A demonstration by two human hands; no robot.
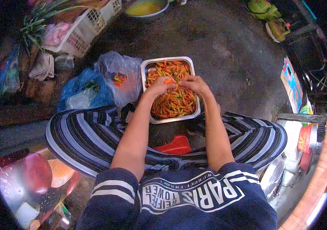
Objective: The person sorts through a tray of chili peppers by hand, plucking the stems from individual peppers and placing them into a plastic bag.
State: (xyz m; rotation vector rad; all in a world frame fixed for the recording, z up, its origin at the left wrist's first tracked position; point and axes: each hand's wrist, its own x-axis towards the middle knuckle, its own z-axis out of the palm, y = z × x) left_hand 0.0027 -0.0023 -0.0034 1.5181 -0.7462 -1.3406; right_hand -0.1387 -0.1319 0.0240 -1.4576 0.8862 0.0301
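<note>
A rectangular metal tray (198,111) full of red, orange and green chili peppers (174,103) rests on the floor in front of me. Above the chilies, my left hand (162,86) is closed, with a few orange-red chilies showing at its fingers. My right hand (195,84) faces it, thumb and fingertips pinched close to those chilies; the small piece between them is hard to make out. Left of the tray, a clear plastic bag (127,92) holds more chilies. Beside that lies a blue plastic bag (79,90) with something green in it.
A white plastic basket (88,28) stands at upper left, near a basin of yellowish liquid (148,8). Between my legs is a red plastic object (175,145). An oil jug (277,30) stands at upper right. Metal pans (274,172) lie at lower right.
</note>
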